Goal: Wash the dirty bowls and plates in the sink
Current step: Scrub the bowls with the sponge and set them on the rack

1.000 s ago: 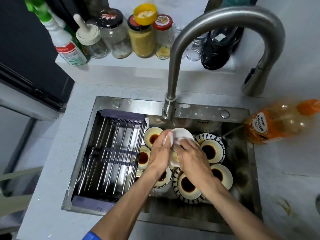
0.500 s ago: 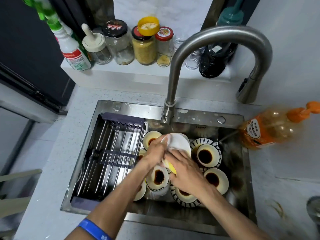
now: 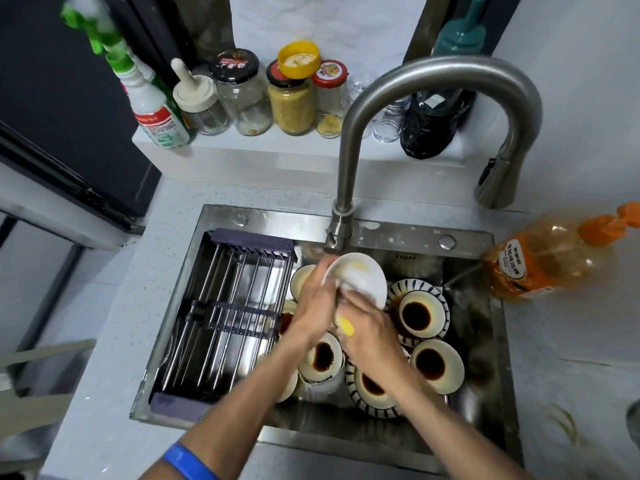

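Note:
Over the steel sink [image 3: 388, 441], my left hand [image 3: 317, 306] grips the left rim of a small white plate [image 3: 363, 277] and holds it tilted. My right hand [image 3: 369, 332] presses a yellow sponge [image 3: 346, 325] against the plate's lower part, fingers curled round the sponge. Below the hands lie several dirty dishes with dark sauce: a striped plate with a bowl [image 3: 420, 315] at the right, a cream bowl [image 3: 437, 365] in front of it, another bowl [image 3: 323, 356] under my wrists, and a striped plate [image 3: 372, 393] at the front.
A dish rack [image 3: 225, 317] spans the sink's left half. The tall curved tap [image 3: 433, 109] arches above the hands, its head at the right. An orange detergent bottle [image 3: 543, 261] lies on the right counter. Jars and a spray bottle [image 3: 149, 98] stand on the back ledge.
The plate has been raised and tilted more upright. My right hand with the sponge has slid down from the plate's face to its lower edge. The camera has tipped upward.

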Demonstrator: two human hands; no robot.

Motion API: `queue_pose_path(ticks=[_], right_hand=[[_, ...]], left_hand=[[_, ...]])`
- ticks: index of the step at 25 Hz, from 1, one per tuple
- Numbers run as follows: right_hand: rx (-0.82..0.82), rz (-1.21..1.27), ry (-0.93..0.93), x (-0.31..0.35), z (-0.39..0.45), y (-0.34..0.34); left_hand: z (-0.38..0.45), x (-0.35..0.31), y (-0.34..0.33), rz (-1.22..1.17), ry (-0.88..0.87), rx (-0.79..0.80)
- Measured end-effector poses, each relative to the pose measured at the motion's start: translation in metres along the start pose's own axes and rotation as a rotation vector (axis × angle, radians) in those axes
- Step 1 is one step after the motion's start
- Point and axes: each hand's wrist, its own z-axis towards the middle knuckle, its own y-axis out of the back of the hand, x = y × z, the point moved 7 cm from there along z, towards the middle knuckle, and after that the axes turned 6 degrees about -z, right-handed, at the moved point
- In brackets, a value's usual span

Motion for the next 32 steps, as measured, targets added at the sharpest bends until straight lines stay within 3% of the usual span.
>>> queue_pose_path(ticks=[2,5,6,8,9,12,15,19,23,24,26,29,32], right_hand=[[0.037,-0.13,0.172,0.004,0.001,0.002],[-0.054,0.066,-0.022,-0.009,0.007,0.003],[-0.053,0.092,-0.062,-0.008,0.007,0.005],[-0.011,-0.056,0.13,0.004,0.005,0.001],[-0.02,-0.075,0.133,0.0,0.005,-0.001],[-0.054,0.01,-0.08,-0.016,0.007,-0.005],[0.007,-0.13,0.176,0.001,0.007,-0.004],[-0.146,0.085,-0.119,-0.008,0.014,-0.002],[-0.081,-0.187,0.231,-0.002,0.006,0.0],[-0.092,-0.14,0.174,-0.005,0.008,0.002],[-0.073,0.192,-0.111,-0.005,0.014,0.004],[0.037,0.791,-0.472,-0.017,0.018,0.0],[0.119,1.298,-0.611,-0.032,0.016,0.003]], left_hand=[[0.004,-0.006,-0.002,0.029,0.027,0.049],[-0.008,-0.01,0.005,-0.053,-0.08,-0.117],[-0.011,-0.01,0.004,-0.053,-0.072,-0.105],[0.003,-0.006,0.0,0.032,0.029,0.036],[0.009,-0.007,-0.003,0.069,0.054,0.087],[0.001,-0.009,0.002,-0.004,-0.053,-0.091],[0.006,-0.004,0.004,0.005,0.003,-0.046],[0.001,-0.011,0.005,-0.043,-0.053,-0.106],[0.016,-0.007,0.006,0.003,0.111,0.029],[0.017,-0.006,0.01,-0.048,0.105,-0.036],[0.004,0.005,0.011,-0.245,0.112,-0.144],[-0.01,0.039,-0.009,-0.538,0.261,0.001],[-0.004,0.055,-0.006,-0.888,0.324,0.042]])
